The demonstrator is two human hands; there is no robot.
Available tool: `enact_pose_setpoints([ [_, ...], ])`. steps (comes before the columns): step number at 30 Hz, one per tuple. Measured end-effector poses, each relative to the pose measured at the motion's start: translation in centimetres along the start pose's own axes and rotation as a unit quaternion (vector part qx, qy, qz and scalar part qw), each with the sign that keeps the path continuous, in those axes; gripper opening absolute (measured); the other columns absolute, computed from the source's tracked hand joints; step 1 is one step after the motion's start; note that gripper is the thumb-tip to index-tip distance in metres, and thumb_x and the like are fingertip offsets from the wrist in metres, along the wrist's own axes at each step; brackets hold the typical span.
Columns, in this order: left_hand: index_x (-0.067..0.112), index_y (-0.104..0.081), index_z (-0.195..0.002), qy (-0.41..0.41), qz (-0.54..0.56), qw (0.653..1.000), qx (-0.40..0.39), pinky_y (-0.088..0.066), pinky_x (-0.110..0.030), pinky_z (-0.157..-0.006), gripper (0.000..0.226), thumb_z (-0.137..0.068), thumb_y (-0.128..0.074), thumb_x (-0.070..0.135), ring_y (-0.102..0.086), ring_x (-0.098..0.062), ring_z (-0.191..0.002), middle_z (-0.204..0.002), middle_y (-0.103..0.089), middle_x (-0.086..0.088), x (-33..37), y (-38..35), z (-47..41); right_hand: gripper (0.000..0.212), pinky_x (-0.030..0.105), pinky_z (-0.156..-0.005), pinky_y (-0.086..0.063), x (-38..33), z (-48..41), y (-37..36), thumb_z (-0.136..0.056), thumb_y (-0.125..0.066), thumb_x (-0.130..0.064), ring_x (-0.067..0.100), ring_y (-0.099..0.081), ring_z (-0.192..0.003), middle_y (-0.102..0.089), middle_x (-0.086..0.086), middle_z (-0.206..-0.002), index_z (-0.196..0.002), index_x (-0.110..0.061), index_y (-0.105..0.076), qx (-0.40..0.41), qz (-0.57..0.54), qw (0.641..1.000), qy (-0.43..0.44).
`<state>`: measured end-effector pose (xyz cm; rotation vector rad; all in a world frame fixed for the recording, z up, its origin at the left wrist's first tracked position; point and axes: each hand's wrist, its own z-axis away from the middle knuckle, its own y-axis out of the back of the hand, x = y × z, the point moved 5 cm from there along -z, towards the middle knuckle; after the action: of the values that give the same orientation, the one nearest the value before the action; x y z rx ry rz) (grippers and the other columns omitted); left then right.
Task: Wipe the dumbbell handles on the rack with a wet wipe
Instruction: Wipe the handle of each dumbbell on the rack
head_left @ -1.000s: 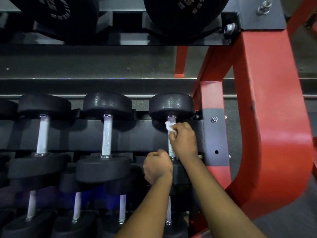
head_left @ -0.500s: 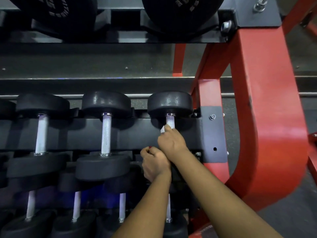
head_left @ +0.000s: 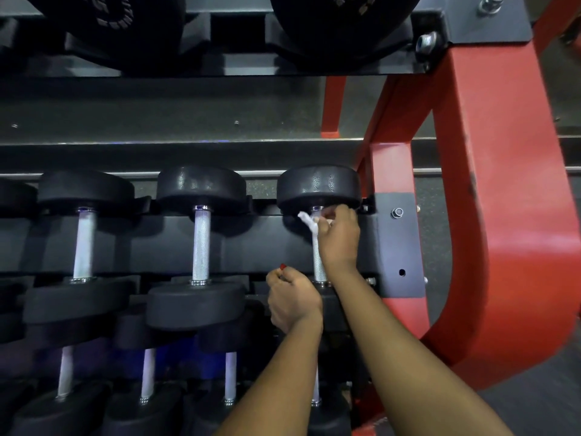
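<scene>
1. The step in hand looks like the wiping of the rightmost handle (head_left: 319, 265) in the middle row. The right hand (head_left: 339, 239) grips the wet wipe (head_left: 306, 222) around the top end of that handle, just under the far head of the dumbbell (head_left: 317, 184). A tail of wipe sticks out past the thumb side.
2. The left hand (head_left: 294, 298) sits just below and left of the right wrist, beside the handle's near end. Its fingers are curled into a loose fist with nothing plainly held. A red speck shows at one fingertip; what it is cannot be told.
3. Bare knurled metal shows below the right hand, so this handle seems only partly done. The next move probably calls for a firm pull toward the wrist, with a twist to reach the hidden underside.
4. Two more handles wait left of both hands, the middle one (head_left: 201, 243) and the far one (head_left: 84, 243). A lower row (head_left: 147, 372) lies beneath the forearms.
5. The knurling is rough, so a thin wipe may snag, bunch or tear.
6. Right of the right forearm rises the rack's red frame (head_left: 503, 215), with a grey bolted plate (head_left: 397, 247) just beside the knuckles. Above the hands, an upper shelf carries bigger weights (head_left: 339, 26). Dark floor (head_left: 534, 410) shows beyond the right elbow.
</scene>
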<state>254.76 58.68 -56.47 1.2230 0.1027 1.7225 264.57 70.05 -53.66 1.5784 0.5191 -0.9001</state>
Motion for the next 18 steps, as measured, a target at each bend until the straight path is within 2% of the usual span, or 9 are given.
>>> enact_pose_setpoints([
  [3, 0.020, -0.058, -0.113, 0.002, -0.003, 1.000, -0.002, -0.046, -0.045, -0.089, 0.037, -0.095, -0.033, 0.041, -0.060, -0.035, -0.098, -0.104, -0.068, -0.012, -0.1, -0.1, -0.2, 0.010, 0.027, -0.071, -0.032, 0.6, -0.5, -0.1, -0.086, -0.060, -0.009, 0.033, -0.058, -0.093, -0.062, 0.019, -0.099, -0.092, -0.002, -0.056, 0.039, -0.096, 0.991, -0.081],
  [5, 0.020, -0.059, -0.113, 0.004, -0.006, 1.000, -0.003, -0.046, -0.044, -0.089, 0.037, -0.094, -0.034, 0.040, -0.060, -0.034, -0.098, -0.104, -0.068, -0.011, -0.1, -0.2, -0.3, 0.010, 0.026, -0.068, -0.034, 1.1, -0.7, -0.3, -0.090, -0.057, -0.013, 0.029, -0.059, -0.088, -0.064, 0.013, -0.096, -0.095, -0.005, -0.053, 0.014, -0.123, 0.987, -0.107],
  [8, 0.021, -0.060, -0.113, 0.006, -0.008, 1.000, -0.004, -0.046, -0.045, -0.090, 0.037, -0.093, -0.035, 0.041, -0.059, -0.034, -0.098, -0.103, -0.067, -0.011, -0.2, -0.2, -0.3, 0.022, 0.032, -0.074, -0.045, 2.6, -0.5, -1.0, -0.089, -0.054, -0.022, 0.021, -0.056, -0.086, -0.059, 0.005, -0.096, -0.108, -0.012, -0.051, -0.090, -0.106, 0.976, -0.167],
  [10, 0.021, -0.061, -0.111, 0.005, -0.007, 1.000, -0.005, -0.047, -0.045, -0.089, 0.039, -0.092, -0.034, 0.042, -0.060, -0.034, -0.097, -0.102, -0.067, -0.010, -0.4, -0.2, -0.5, 0.019, 0.034, -0.071, -0.049, 3.8, 0.0, -1.8, -0.081, -0.052, -0.029, 0.023, -0.062, -0.082, -0.064, 0.001, -0.088, -0.096, -0.018, -0.058, -0.206, -0.122, 0.950, -0.202],
  [12, 0.022, -0.061, -0.110, 0.001, -0.005, 1.000, -0.006, -0.048, -0.045, -0.088, 0.040, -0.090, -0.034, 0.043, -0.060, -0.034, -0.096, -0.102, -0.068, -0.010, -0.5, -0.3, -0.5, 0.019, 0.033, -0.068, -0.051, 4.6, 1.3, -1.8, -0.080, -0.041, -0.022, 0.016, -0.060, -0.067, -0.062, -0.001, -0.074, -0.080, -0.020, -0.060, -0.315, -0.107, 0.919, -0.212],
  [14, 0.021, -0.061, -0.111, 0.000, -0.005, 1.000, -0.007, -0.047, -0.046, -0.088, 0.040, -0.091, -0.034, 0.042, -0.060, -0.034, -0.097, -0.103, -0.068, -0.010, -0.4, -0.4, -0.5, 0.023, 0.035, -0.075, -0.053, 4.6, 2.2, -0.6, -0.080, -0.041, -0.014, 0.021, -0.063, -0.074, -0.065, 0.004, -0.079, -0.079, -0.018, -0.063, -0.355, -0.028, 0.912, -0.203],
  [16, 0.020, -0.062, -0.110, -0.001, -0.006, 1.000, -0.007, -0.047, -0.046, -0.089, 0.039, -0.091, -0.035, 0.042, -0.060, -0.034, -0.098, -0.104, -0.068, -0.010, -0.3, -0.3, -0.5, 0.022, 0.030, -0.078, -0.048, 4.4, 2.3, 0.6, -0.083, -0.047, -0.013, 0.030, -0.064, -0.098, -0.069, 0.011, -0.099, -0.088, -0.017, -0.067, -0.369, 0.120, 0.913, -0.128],
  [18, 0.020, -0.062, -0.111, -0.001, -0.009, 1.000, -0.006, -0.047, -0.045, -0.089, 0.039, -0.092, -0.036, 0.041, -0.059, -0.034, -0.099, -0.105, -0.067, -0.011, -0.4, -0.3, -0.5, 0.023, 0.028, -0.080, -0.044, 3.6, 2.4, 1.6, -0.089, -0.052, -0.017, 0.031, -0.059, -0.109, -0.065, 0.013, -0.115, -0.103, -0.010, -0.068, -0.366, 0.258, 0.893, -0.047],
])
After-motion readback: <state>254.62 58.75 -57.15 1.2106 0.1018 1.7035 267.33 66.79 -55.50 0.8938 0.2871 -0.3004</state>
